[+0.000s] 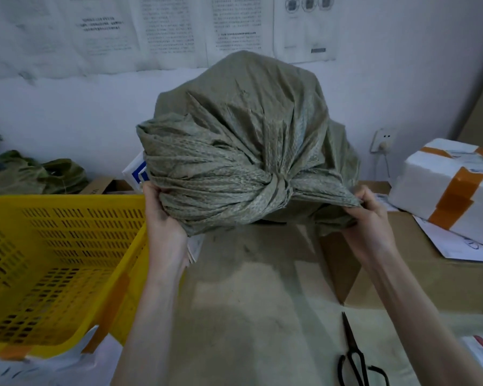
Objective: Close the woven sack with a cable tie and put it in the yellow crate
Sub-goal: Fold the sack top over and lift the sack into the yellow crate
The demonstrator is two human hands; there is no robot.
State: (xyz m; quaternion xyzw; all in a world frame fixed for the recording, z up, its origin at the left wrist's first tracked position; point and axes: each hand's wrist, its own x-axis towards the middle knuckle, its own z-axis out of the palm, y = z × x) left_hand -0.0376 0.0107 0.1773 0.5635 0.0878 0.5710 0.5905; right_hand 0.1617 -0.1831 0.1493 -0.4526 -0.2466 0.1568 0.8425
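Observation:
A full grey-green woven sack [243, 129] is held up above the cardboard surface [248, 288], its gathered neck cinched tight near the lower middle. The tie itself is hidden in the folds. My left hand [162, 215] cups the bunched fabric at the sack's lower left. At the lower right, my right hand [371, 215] grips the flared end of the neck. The yellow crate [53, 260] stands at the left with nothing in it.
Black scissors [354, 358] lie on the cardboard at the lower right. A taped white foam box [444, 185] sits on a carton at the right. Green sacks [39, 174] are heaped at the far left, and papers hang on the wall behind.

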